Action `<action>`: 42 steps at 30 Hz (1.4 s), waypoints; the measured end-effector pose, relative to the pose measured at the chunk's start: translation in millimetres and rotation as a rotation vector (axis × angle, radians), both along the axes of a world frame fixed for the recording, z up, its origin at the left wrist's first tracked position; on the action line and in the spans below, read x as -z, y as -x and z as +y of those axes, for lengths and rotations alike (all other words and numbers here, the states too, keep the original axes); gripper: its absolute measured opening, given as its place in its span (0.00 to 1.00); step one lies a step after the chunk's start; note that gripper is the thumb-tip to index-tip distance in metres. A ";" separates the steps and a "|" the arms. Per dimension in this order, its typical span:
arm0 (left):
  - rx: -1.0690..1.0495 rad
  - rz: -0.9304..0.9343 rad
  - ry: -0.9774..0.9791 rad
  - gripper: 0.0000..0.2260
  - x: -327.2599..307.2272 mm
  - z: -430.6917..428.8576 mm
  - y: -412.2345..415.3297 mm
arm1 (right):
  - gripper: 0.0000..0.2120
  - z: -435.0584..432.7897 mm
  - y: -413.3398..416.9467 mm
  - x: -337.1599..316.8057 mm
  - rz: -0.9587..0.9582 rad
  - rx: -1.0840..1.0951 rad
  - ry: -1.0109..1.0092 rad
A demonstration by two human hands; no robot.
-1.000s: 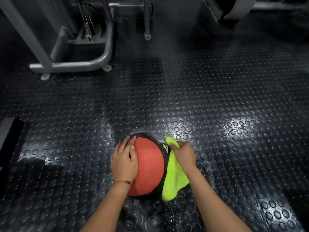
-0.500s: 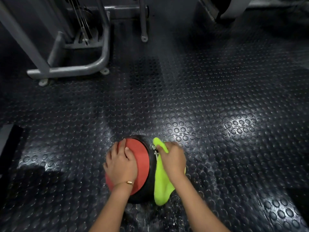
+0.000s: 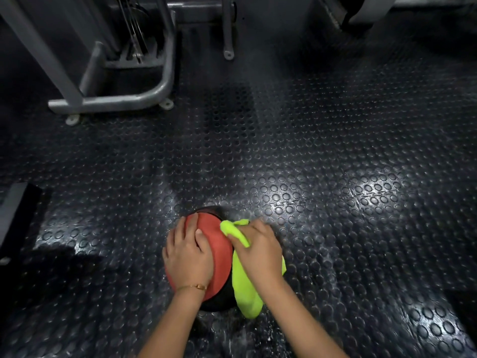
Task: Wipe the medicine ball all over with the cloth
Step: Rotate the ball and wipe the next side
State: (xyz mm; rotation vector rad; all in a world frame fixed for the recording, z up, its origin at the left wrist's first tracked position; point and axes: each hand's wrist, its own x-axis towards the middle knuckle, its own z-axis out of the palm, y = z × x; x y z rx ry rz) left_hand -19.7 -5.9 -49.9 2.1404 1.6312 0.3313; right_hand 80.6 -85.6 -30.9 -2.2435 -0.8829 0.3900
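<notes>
A red and black medicine ball [image 3: 219, 250] rests on the studded black rubber floor near the bottom middle. My left hand [image 3: 187, 254] lies flat on its left side with fingers spread, holding it still. My right hand [image 3: 259, 251] presses a lime-green cloth [image 3: 244, 290] against the ball's right side. The cloth bunches above my fingers and hangs down below my wrist. Most of the ball's black part is hidden under the cloth and my hands.
A grey metal gym machine frame [image 3: 121, 99] with cables stands at the back left. A thin metal post [image 3: 228, 29] rises at the back middle. A dark flat object [image 3: 15, 215] lies at the left edge. Another machine base [image 3: 361, 11] sits at the back right.
My right hand has slid the cloth leftward over the ball's top and right side. The ball has rolled left, so its white number no longer shows. My left hand stays on it.
</notes>
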 end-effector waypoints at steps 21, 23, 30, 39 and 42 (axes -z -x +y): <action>-0.007 0.036 -0.006 0.30 -1.2 -8.1 -4.1 | 0.16 9.2 -17.3 1.5 0.091 -0.008 0.093; -0.012 0.030 -0.012 0.30 -1.1 -9.8 -2.2 | 0.15 8.2 -11.9 1.3 0.052 -0.066 0.036; 0.004 0.037 -0.030 0.27 -3.6 -16.8 -4.5 | 0.18 34.1 -48.6 14.0 0.184 0.085 0.299; 0.037 0.061 -0.022 0.27 -3.8 -19.7 -5.2 | 0.19 44.4 -55.6 9.4 0.239 -0.006 0.308; 0.030 0.068 -0.014 0.27 -5.7 -12.3 -11.1 | 0.17 45.8 -45.6 -2.6 0.136 -0.081 0.280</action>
